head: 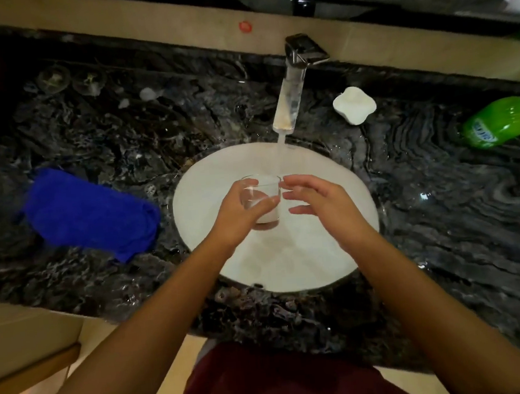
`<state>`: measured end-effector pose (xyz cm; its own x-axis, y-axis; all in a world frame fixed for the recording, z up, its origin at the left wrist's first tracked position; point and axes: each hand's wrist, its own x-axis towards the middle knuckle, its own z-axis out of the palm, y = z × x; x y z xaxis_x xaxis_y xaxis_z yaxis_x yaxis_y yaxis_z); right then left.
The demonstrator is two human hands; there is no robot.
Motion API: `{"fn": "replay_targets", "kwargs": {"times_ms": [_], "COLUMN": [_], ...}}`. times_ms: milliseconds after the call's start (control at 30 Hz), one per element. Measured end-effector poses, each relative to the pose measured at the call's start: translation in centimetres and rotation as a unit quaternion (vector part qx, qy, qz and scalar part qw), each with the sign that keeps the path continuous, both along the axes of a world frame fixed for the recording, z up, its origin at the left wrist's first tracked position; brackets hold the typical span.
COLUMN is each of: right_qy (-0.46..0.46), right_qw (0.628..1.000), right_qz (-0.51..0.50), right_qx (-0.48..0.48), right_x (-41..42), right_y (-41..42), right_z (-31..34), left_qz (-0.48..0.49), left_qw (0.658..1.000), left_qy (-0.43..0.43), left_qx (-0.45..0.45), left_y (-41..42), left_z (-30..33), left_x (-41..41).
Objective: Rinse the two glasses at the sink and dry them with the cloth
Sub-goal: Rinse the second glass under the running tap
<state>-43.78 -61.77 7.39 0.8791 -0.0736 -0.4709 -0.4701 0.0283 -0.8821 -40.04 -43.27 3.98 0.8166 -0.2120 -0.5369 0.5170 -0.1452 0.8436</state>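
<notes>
We count one glass (261, 201) in hand at the centre of the frame, above the white sink (345, 252), upright with its mouth tipped slightly toward the top of the frame. Our left hand (238, 217) wraps around it; our right hand (319, 202) hovers just beside the rim, fingers loose. One tap (291, 99) runs water onto the rim. One blue cloth (87, 213) lies at left (folded); two upturned glasses (53, 79) stand upper left.
</notes>
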Motion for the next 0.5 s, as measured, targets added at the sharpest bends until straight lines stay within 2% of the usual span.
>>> {"fn": "replay_targets", "kwargs": {"times_ms": [267, 500], "right_qy": [-0.031, -0.045], "right_qw": [0.998, 0.995], "right_qz": [-0.047, -0.047], "right_qx": [-0.043, -0.071], "right_x": [7.4, 11.2], "right_y": [-1.8, -1.9], "right_z": [-6.2, -8.9], "left_qz": [-0.044, -0.114], "left_qw": [0.999, 0.993], "left_qy": [-0.023, -0.031], "left_qx": [0.008, -0.012], "left_y": [-3.8, -4.3], "left_z": [-4.6, -6.4], "left_x": [9.5, 13.6]}}
